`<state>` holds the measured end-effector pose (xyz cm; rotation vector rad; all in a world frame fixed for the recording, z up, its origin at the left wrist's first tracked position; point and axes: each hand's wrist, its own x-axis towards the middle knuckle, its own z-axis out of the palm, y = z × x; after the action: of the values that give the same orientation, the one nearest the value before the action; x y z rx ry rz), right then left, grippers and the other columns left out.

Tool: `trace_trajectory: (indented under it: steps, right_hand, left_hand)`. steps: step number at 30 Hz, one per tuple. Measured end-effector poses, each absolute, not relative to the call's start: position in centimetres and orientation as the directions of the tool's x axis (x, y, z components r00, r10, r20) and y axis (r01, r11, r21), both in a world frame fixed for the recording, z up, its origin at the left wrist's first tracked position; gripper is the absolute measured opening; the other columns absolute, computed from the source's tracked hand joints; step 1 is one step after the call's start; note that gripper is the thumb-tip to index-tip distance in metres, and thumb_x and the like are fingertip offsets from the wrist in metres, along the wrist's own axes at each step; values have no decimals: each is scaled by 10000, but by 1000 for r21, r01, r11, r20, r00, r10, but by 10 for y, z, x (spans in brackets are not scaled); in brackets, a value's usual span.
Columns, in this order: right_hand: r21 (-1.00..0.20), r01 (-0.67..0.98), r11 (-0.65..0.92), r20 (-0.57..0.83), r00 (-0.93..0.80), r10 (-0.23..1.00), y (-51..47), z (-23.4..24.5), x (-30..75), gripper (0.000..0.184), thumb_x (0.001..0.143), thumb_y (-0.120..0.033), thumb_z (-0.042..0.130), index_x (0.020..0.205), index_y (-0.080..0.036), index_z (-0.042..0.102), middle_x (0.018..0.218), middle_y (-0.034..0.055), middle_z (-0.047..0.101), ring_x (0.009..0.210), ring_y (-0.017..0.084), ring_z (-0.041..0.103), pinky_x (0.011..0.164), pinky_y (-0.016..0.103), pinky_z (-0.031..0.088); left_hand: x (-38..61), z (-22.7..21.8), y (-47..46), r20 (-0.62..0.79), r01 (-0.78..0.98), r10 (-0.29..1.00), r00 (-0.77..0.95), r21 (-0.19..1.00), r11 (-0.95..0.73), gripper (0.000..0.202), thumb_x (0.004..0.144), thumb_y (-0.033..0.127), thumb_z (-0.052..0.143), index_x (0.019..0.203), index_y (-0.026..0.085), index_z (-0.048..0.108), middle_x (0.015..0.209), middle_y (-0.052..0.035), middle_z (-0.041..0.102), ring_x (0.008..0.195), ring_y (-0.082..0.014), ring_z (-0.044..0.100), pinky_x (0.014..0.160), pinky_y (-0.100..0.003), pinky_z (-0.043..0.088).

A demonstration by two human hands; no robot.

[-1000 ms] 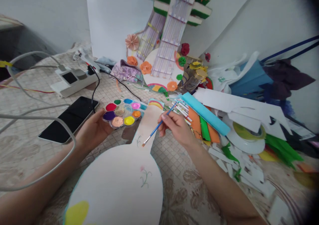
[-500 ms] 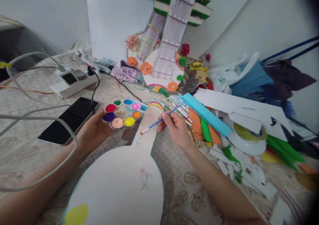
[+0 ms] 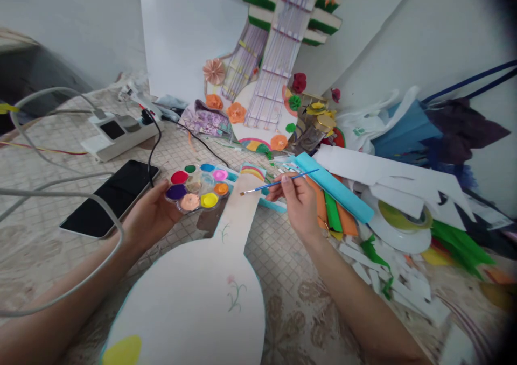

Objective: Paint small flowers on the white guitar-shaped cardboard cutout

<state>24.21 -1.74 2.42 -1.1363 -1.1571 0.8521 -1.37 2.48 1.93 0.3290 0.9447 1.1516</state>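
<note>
My left hand (image 3: pixel 157 209) is closed on the edge of a flower-shaped paint palette (image 3: pixel 194 184) with several coloured wells, left of the neck of a white guitar-shaped cutout (image 3: pixel 189 295). Between the fingers of my right hand (image 3: pixel 297 203) is a thin blue paintbrush (image 3: pixel 278 183). Its brown bristles point left over the cutout's neck; whether they touch it I cannot tell. Painted on the cutout are a small green sprig on the neck, a pink flower with green stems on the body, a yellow patch at lower left and a rainbow at the neck's top.
A black phone (image 3: pixel 115 195) and a power strip (image 3: pixel 121 133) with cables lie to the left. Behind stands a decorated paper guitar (image 3: pixel 269 96). On the right are a turquoise paper roll (image 3: pixel 335 187), a tape roll (image 3: pixel 404 214) and white paper scraps (image 3: pixel 407 284).
My right hand has moved right and slightly up the neck, and the brush now lies flatter, its tip further from the green sprig. My left hand and the palette have barely moved.
</note>
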Motion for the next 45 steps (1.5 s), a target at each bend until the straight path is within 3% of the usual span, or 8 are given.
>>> trace_trajectory:
  steps: [3,6,11,13,22,37,45]
  right_hand:
    - [-986,-26,162,159,98,982,-17,25,248,279,909,-451,591,847,-181,624,635,-17,669,495,111,645,485,225,533]
    - [-996,20,87,86,-22,996,-17,23,249,324,887,-486,605,829,-169,629,621,-8,670,471,116,637,460,230,527]
    - [-966,63,251,258,286,923,-13,26,257,262,909,-439,592,849,-186,626,649,-18,672,522,112,654,504,228,539]
    - [-951,48,307,305,336,891,-15,31,257,240,931,-414,567,862,-192,629,667,-16,681,534,114,663,517,235,549]
    - [-944,-77,321,303,180,936,-36,46,222,91,929,-285,604,917,-202,639,739,0,739,620,155,735,573,278,609]
    - [-963,-116,244,249,-31,968,-46,40,190,139,908,-338,627,919,-201,645,730,1,736,646,157,746,580,275,630]
    - [-953,-73,294,295,-11,955,-51,44,191,101,922,-297,610,919,-200,638,733,-6,714,654,145,743,618,273,641]
  left_hand:
    - [-13,19,25,-453,-625,888,84,670,401,337,995,176,322,1004,84,646,866,-106,774,752,-204,747,643,-314,625]
    - [-13,20,25,-473,-634,878,70,659,405,346,996,161,315,960,90,651,809,-83,771,705,-185,741,624,-301,621]
    - [-13,21,24,-468,-635,879,85,655,410,376,994,150,307,885,113,665,765,-60,765,670,-169,733,603,-277,613]
    - [-13,20,23,-454,-625,883,117,657,420,380,990,146,318,860,117,674,766,-62,766,678,-171,734,603,-270,610]
    - [-14,12,21,-418,-598,883,215,658,457,424,994,154,311,825,127,699,732,-51,760,650,-159,725,612,-260,605]
    - [-10,10,17,-425,-535,870,250,688,490,410,996,170,320,903,121,717,805,-63,772,718,-150,730,729,-232,583]
    - [-10,11,16,-441,-504,857,267,694,514,409,998,178,306,907,111,700,794,-73,767,670,-164,721,711,-273,590]
